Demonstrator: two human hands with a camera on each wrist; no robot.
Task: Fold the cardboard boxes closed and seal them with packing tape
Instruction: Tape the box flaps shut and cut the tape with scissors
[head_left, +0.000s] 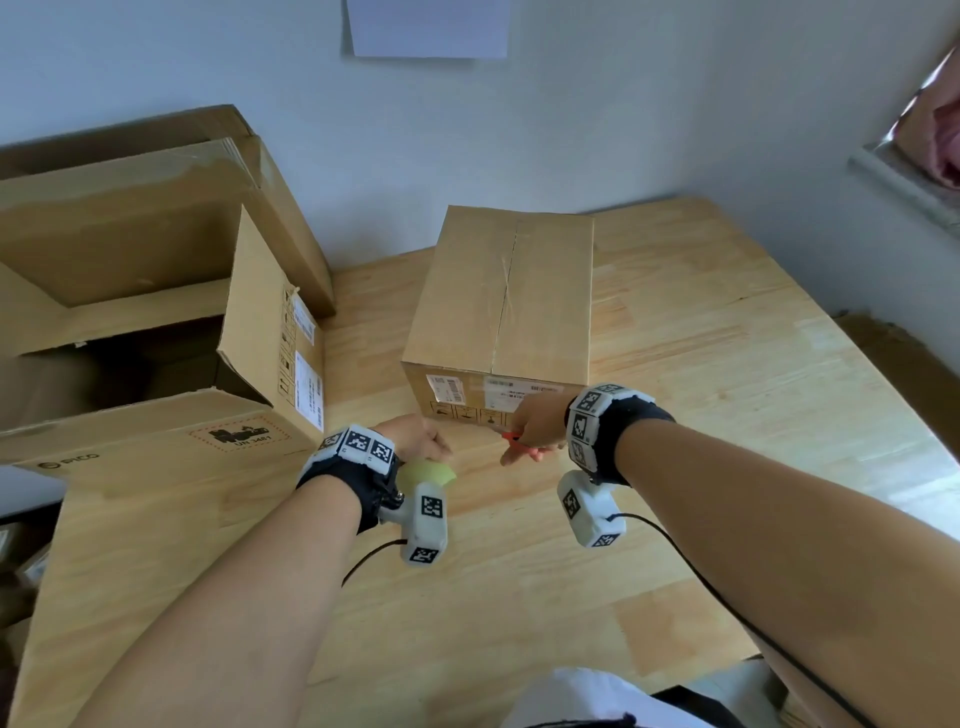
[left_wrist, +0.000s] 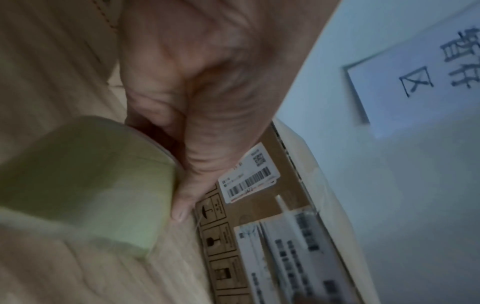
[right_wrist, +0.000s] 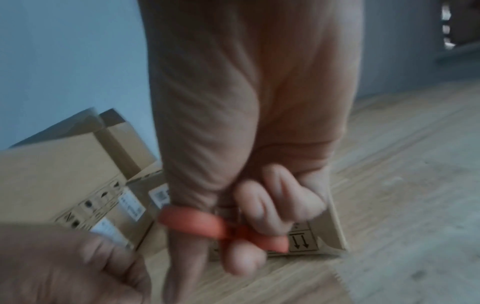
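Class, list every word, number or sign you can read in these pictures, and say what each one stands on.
"PICO": side of the large open box.
"UN 3481": red-bordered label on that box.
"暂存区": paper sheet on the wall.
Barcode labels and handling symbols on the closed box: too small to read.

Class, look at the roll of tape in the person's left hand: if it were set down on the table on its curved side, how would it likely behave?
The roll of tape is round, so it would probably roll across the smooth wooden table. One hand, the left hand, carries it, so it seems light. Stood on a flat face, it should stay put.
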